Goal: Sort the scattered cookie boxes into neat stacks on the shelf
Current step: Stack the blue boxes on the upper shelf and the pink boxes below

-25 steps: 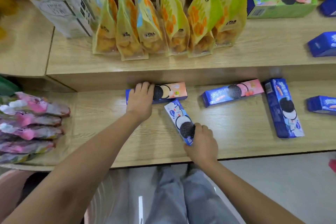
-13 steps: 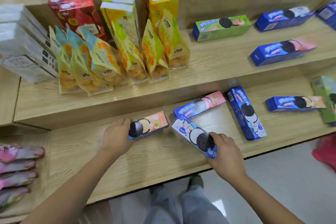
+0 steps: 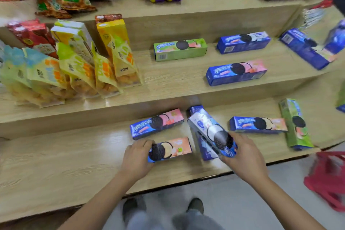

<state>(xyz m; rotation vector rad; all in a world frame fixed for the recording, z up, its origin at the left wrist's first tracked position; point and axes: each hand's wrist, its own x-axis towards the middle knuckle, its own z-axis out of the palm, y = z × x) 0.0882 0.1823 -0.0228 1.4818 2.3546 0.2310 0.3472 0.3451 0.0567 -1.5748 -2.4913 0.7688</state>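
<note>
On the lowest shelf [image 3: 56, 164], at 6 o'clock: both hands work among scattered cookie boxes.
Left hand [image 3: 137, 160]: fingers curled round the left end of an orange-ended box [image 3: 170, 149] lying flat on the wood.
Right hand [image 3: 242, 157]: clamped on the near end of a pale blue box [image 3: 209, 129], tilted up, its far end pointing to 11 o'clock over a darker blue box [image 3: 205, 147] beneath.
Toward 12 o'clock of the left hand: a pink-ended box [image 3: 156, 123], flat, just beyond the held one.
At 3 o'clock: a blue-and-peach box [image 3: 258, 124], then a green box [image 3: 295, 124] lying lengthwise.
Middle shelf [image 3: 168, 80]: a green box, two blue boxes, well apart; yellow snack bags [image 3: 74, 73] at 9 o'clock.
</note>
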